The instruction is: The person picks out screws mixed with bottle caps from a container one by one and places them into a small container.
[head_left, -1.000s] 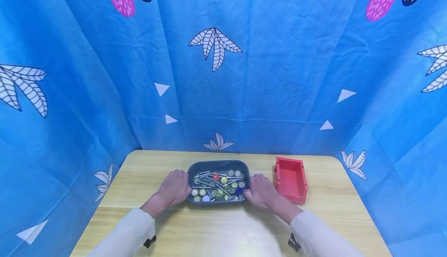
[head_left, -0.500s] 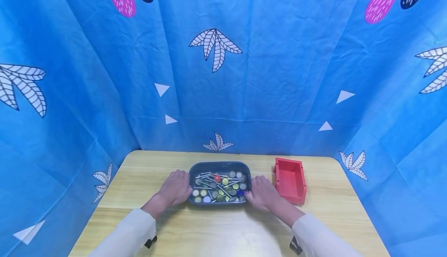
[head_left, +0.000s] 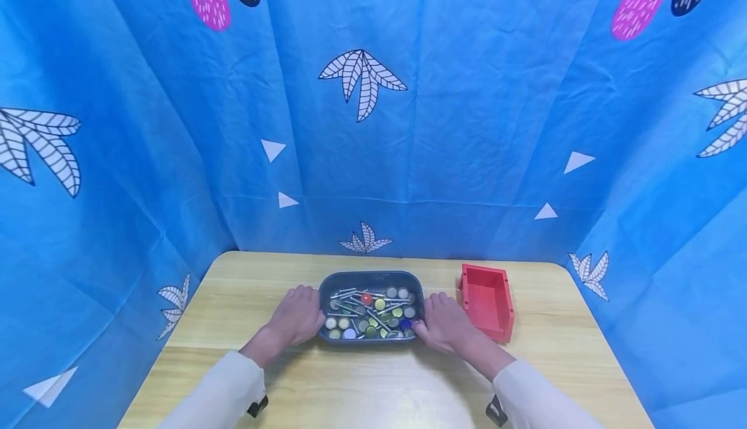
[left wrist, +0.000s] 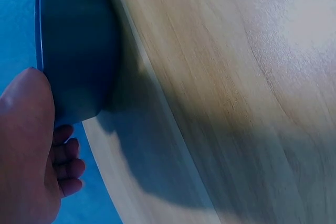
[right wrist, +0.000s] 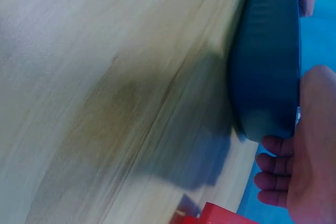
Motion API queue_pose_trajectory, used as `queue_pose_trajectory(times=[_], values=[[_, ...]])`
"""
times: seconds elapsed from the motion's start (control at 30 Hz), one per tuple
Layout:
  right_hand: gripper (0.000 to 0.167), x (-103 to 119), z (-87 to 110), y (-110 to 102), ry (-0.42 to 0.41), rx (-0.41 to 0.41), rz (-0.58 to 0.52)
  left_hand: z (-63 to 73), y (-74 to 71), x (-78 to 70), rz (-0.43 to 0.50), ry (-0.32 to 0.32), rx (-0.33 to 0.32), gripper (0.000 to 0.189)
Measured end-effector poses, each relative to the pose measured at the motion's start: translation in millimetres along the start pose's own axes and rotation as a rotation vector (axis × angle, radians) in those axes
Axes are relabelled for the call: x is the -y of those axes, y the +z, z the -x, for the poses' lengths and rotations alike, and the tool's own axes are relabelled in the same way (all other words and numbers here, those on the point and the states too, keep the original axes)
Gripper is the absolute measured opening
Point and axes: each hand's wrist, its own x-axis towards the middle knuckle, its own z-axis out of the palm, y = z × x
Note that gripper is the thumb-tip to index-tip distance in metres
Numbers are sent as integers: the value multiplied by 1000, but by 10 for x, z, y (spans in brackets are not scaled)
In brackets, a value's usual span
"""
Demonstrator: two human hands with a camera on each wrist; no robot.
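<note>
A dark blue-grey plastic tray (head_left: 371,280) sits at the middle of the table in the head view, its wall facing both wrist cameras. Inside lie metal screws (head_left: 376,318), several round bottle caps (head_left: 350,334) in white, yellow, grey and blue, and a red round piece (head_left: 366,299). My left hand (head_left: 297,315) grips the tray's left end, thumb at the rim and fingers at the end wall in the left wrist view. At the opposite end, my right hand (head_left: 443,322) holds the rim the same way, fingers curled against the end wall (right wrist: 268,114).
A red open plastic bin (head_left: 487,306) stands just right of my right hand. The light wooden table (head_left: 373,383) ends at a blue patterned curtain (head_left: 478,124), which surrounds it at the back and sides.
The tray and both hands have shifted slightly to the right, and the head view has moved a little. Both hands keep hold of the tray's ends.
</note>
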Motion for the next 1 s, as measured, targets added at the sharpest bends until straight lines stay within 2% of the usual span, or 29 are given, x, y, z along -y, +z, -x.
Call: queue_pose_trajectory(times=[0.3,0.47,0.63,0.87,1.0], values=[[53,3,-45,-107,6,3,64,-10,-32,-22,1,-23,4,31],[58,3,-80,-172,-31,-20,117,-5,-3,-18,20,-25,-8,29],[44,60,-138,-218,-101,-117,116,-2,13,-10,0,-15,-12,28],[25,195,-260,-180,-219,-276,111,2,-3,-22,6,-22,-5,29],[18,303,-328,-174,-256,-292,80,4,-14,-23,17,-28,3,30]])
